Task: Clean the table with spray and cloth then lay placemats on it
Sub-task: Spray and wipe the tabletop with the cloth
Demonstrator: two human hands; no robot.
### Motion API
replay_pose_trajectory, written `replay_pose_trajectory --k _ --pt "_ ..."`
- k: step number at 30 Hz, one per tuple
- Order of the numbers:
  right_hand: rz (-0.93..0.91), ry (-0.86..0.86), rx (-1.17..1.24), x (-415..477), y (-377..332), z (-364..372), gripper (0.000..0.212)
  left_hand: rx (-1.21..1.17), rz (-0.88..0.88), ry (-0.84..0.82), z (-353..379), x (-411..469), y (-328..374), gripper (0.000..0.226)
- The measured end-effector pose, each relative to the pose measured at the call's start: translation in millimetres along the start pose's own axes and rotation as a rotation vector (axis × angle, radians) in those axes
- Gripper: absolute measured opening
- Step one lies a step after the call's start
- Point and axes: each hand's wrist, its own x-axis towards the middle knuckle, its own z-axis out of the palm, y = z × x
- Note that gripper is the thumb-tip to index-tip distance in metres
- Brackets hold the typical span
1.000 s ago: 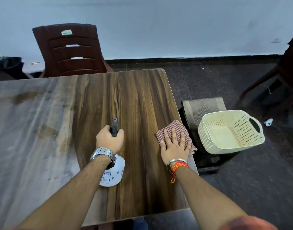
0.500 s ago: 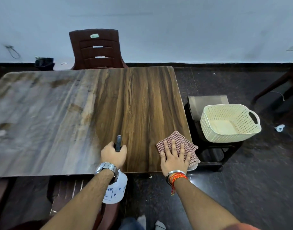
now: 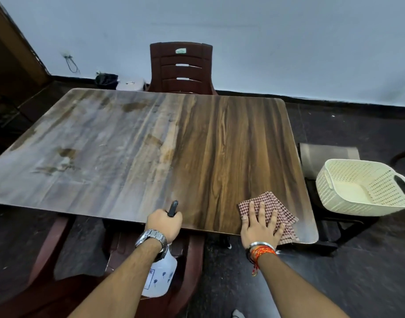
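Stepping back since a second ago: more table (image 3: 128, 145) showing, cloth (image 3: 269, 215) now at its near right corner. Right hand (image 3: 260, 226) is pressing it flat, fingers spread, probably ready to wipe. Left hand (image 3: 163, 223) is wrapping closed around the spray bottle (image 3: 161, 276), nozzle aimed at the dusty left half. Basket (image 3: 362, 187) is sitting beside the table on a chair; far chair (image 3: 181, 67) behind. Nothing blocking.

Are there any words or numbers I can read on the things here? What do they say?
Spray bottle label: only one letter shows, seemingly "R"; the left hand and its arm hide the rest.
Green sticker on the far chair: too small and blurred to read.
Nothing else with writing shows.
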Motion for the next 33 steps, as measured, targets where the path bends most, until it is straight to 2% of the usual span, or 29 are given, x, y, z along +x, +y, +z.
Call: replay_pose_trajectory --k 7,16,25,33 --pt "-0.032 -0.025 -0.016 -17.4 -69.0 18.2 0.053 0.01 -0.091 0.038 -48.2 30.6 -61.1 0.026" --pt "-0.106 -0.024 -0.026 -34.8 -193.8 50.2 0.053 -0.063 -0.058 0.082 -122.1 54.4 -136.2 0.025" --pt "-0.253 -0.015 -0.025 -59.7 -311.7 83.1 0.053 -0.107 -0.129 0.159 -163.5 73.5 -172.9 0.022" --pt "-0.303 -0.028 -0.029 -71.0 -347.5 96.1 0.053 -0.106 -0.135 0.117 -188.4 92.5 -176.4 0.023"
